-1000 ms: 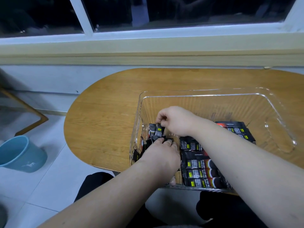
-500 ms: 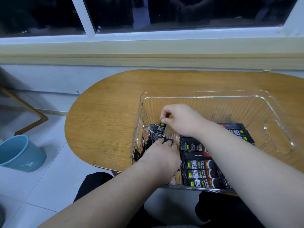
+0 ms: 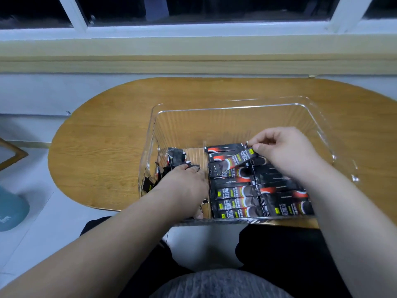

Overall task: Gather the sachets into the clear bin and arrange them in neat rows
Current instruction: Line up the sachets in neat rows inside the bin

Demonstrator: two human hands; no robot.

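Observation:
A clear bin (image 3: 236,108) stands on the wooden table (image 3: 103,147). Several black sachets lie in rows (image 3: 234,196) in its near middle and right part. A loose pile of sachets (image 3: 175,158) sits in the bin's left end. My right hand (image 3: 285,151) pinches the end of one black sachet (image 3: 234,159), held tilted over the far end of the rows. My left hand (image 3: 184,190) reaches into the left pile, its fingers curled among the sachets and hiding what they hold.
The bin's far half holds nothing. A teal bucket (image 3: 10,209) stands on the tiled floor at left. The windowsill and wall run behind the table. My lap is under the table's near edge.
My right hand has carried one sachet from the left pile over to the rows on the right. My left hand has stayed in the left pile.

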